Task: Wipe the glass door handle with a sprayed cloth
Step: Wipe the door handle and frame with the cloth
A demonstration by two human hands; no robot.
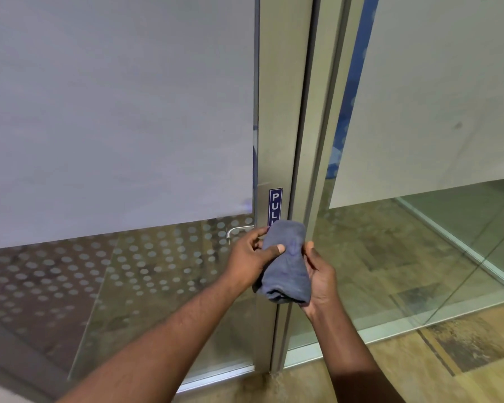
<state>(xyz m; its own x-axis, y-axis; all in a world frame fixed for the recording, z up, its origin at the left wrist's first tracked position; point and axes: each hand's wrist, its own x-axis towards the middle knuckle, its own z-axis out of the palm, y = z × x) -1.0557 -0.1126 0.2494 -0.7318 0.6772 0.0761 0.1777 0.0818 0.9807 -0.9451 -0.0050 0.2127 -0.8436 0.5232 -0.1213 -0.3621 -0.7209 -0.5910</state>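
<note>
A folded grey-blue cloth (285, 261) is held upright in front of the door's metal stile. My left hand (252, 257) grips its left side with the thumb across the front. My right hand (319, 279) cups its right side and lower end. The cloth and hands cover the spot on the stile just below the blue PULL sign (275, 203), so any handle there is hidden. A curved metal handle (239, 230) shows through the glass just left of my left hand, on the door's far side. No spray bottle is in view.
The glass door (114, 126) has a frosted upper panel and a dotted band below. Its metal frame (309, 141) runs vertically through the middle. A fixed glass panel (419, 257) stands to the right. Wood-pattern floor (405, 379) lies beneath.
</note>
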